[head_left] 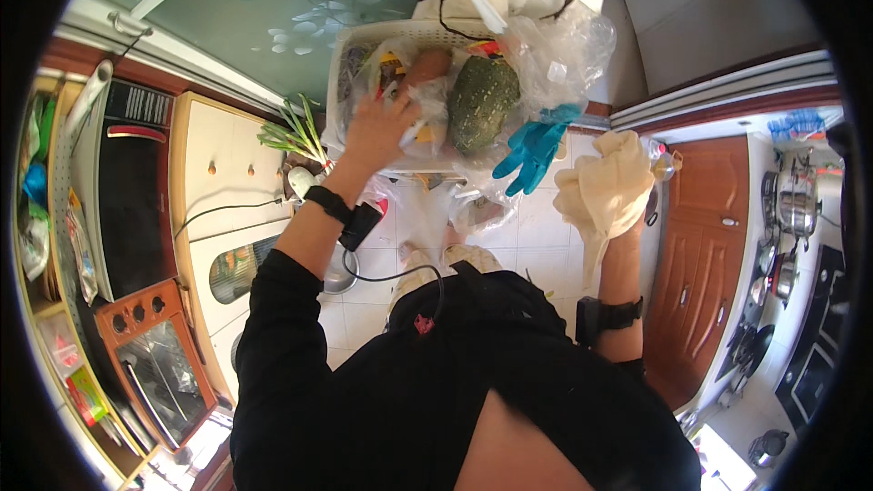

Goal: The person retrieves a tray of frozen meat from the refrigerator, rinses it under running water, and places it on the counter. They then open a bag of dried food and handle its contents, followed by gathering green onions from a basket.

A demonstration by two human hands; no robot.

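Observation:
My left hand (382, 128) reaches into a white plastic basket (419, 28), over clear plastic bags of goods. Its fingers are spread against the plastic; whether they pinch it is unclear. To its right in the basket lies a large green squash (484, 103), with a brownish root or tuber (431, 65) beside it. A teal rubber glove (535, 146) hangs at the basket's front right corner, by a crumpled clear bag (573, 48). Out to the right, my right hand holds a bunched cream cloth (610, 181), which covers the fingers.
Spring onions (300, 133) stick out left of the basket, near a cream cabinet (232, 164). A metal bowl (337, 273) is on the tiled floor by my legs. Behind the basket is a frosted glass panel (293, 13). Wooden cupboard doors (702, 218) and a stove counter stand at right.

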